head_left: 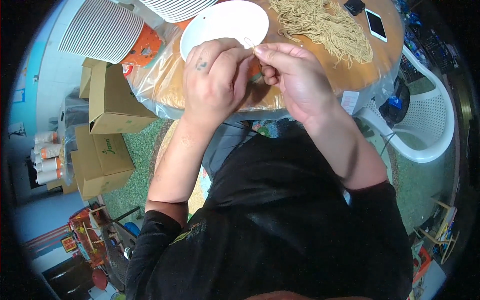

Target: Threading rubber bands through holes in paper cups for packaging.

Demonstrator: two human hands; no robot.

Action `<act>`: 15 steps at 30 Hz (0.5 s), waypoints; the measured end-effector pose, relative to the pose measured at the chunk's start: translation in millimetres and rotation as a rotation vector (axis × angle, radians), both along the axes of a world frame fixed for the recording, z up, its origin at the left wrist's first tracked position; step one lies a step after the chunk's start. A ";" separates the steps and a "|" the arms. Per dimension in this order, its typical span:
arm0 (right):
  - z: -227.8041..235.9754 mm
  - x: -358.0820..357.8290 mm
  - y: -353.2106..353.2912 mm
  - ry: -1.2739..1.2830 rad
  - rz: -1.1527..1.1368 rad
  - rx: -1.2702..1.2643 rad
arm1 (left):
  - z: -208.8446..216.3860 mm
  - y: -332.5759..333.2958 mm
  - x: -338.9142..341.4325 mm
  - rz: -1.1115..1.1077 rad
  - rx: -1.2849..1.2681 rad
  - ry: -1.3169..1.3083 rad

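Observation:
Both my hands meet over the near side of a white round tub, with a small dark hole by its rim. Between the fingertips shows a small loop of pale thin cord. My right hand pinches it between thumb and forefinger. My left hand is closed, back upward, fingertips at the other side of the loop; the curled fingers hide their grip. To the right lies a loose heap of tan cords on the table.
Stacked white-rimmed tubs with orange sides stand at the left of the plastic-covered table. A phone and a black object lie far right. Open cardboard boxes sit lower left; a white plastic chair stands right.

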State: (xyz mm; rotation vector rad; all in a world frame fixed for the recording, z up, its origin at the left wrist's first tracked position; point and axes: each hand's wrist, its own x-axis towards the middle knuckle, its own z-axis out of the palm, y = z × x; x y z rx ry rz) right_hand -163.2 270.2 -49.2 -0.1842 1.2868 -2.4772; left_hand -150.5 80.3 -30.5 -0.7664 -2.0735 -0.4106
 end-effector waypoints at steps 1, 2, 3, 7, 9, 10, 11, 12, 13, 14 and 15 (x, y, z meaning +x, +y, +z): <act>-1.0 0.0 -0.7 0.000 0.001 -0.001 | -1.1 0.1 0.1 0.001 -0.001 0.000; -1.4 0.3 -1.2 0.037 -0.015 0.031 | -2.1 0.5 0.8 0.019 0.016 -0.031; -2.0 0.4 -2.1 0.075 -0.031 0.062 | -2.6 0.8 1.4 0.036 0.033 -0.062; -9.7 -5.1 -5.3 0.286 -0.197 0.171 | 2.0 3.6 4.7 0.049 0.055 -0.178; -12.7 -13.5 -3.2 0.694 -0.442 0.514 | 4.4 1.3 5.3 0.027 0.079 -0.247; -12.3 -17.5 0.0 0.694 -0.443 0.513 | 6.3 0.9 6.2 0.027 0.078 -0.246; -7.6 -21.1 4.0 0.787 -0.414 0.637 | 8.5 0.2 7.9 0.032 0.070 -0.267; -2.6 -23.8 7.2 0.880 -0.384 0.761 | 10.3 -0.6 9.8 0.039 0.061 -0.288; 1.9 -25.4 9.5 0.881 -0.384 0.760 | 11.7 -1.7 11.4 0.039 0.061 -0.287; 6.5 -27.2 12.1 0.933 -0.371 0.784 | 12.9 -2.2 12.4 0.041 0.051 -0.314; 10.5 -29.0 13.7 0.986 -0.359 0.808 | 14.0 -2.3 13.8 0.044 0.040 -0.341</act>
